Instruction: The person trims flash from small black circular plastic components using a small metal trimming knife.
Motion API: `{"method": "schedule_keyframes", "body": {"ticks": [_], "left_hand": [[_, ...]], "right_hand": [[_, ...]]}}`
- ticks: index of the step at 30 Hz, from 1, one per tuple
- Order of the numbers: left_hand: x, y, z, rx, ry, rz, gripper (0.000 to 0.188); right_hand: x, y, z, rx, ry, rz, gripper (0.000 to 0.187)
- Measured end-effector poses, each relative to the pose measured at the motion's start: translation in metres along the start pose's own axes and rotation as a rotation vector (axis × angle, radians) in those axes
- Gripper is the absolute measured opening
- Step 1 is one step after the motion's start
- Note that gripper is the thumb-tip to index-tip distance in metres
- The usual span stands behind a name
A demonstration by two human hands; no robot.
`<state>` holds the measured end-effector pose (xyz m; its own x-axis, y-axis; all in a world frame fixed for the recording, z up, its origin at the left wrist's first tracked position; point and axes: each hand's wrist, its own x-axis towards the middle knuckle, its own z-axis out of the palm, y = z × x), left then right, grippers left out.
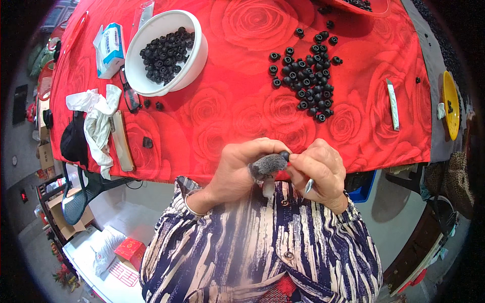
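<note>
Table's covered with a red cloth printed with large roses (242, 108); grey floor and household clutter show around it. At the near edge, the left hand (235, 164) has thumb and fingers closed on a small round black bead-like piece (285, 155), with a fuzzy grey finger cover (268, 166) just beside it. Right hand (323, 169) is curled in, fingertips up against the same piece; a slim pale tool (308, 186) sticks out below its fingers, exact grip on it partly hidden. Piece sits between the two hands, just in front of the striped dark-blue and cream shirt (242, 252). Beyond, a loose cluster of similar black pieces (310, 76) lies on the cloth, with a narrow white stick-shaped packet (392, 106) to its right. Up left, a round white plastic bowl (198, 60) holds more of them. Beside the bowl: black-framed glasses (132, 98) and a blue-and-white tissue pack (110, 48). Crumpled white cloth (98, 123) and a flat tan case (122, 141) lie nearer. Far right, a yellow oval dish (448, 121).
</note>
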<state>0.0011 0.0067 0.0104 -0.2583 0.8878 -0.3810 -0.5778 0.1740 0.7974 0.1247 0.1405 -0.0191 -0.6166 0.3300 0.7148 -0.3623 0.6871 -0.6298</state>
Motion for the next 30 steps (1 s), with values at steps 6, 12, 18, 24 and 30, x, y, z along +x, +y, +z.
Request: {"method": "schedule_keyframes", "body": {"ticks": [6,12,18,24,30], "left_hand": [[0.002,-0.001,0.000,0.107,0.019,0.091,0.018],[0.002,-0.002,-0.001,0.060,0.003,0.009,0.019],[0.004,-0.003,-0.002,0.056,-0.010,0.014,0.020],[0.005,-0.003,-0.002,0.082,0.007,0.005,0.021],[0.006,-0.002,-0.003,0.049,0.008,-0.040,0.022]], "right_hand": [[0.001,-0.005,-0.015,0.350,-0.192,0.484,0.033],[0.003,-0.002,-0.012,0.155,-0.241,0.513,0.020],[0.003,0.001,-0.011,0.146,-0.232,0.517,0.020],[0.002,0.003,-0.012,0.139,-0.260,0.512,0.022],[0.001,0.008,-0.013,0.161,-0.272,0.519,0.022]]}}
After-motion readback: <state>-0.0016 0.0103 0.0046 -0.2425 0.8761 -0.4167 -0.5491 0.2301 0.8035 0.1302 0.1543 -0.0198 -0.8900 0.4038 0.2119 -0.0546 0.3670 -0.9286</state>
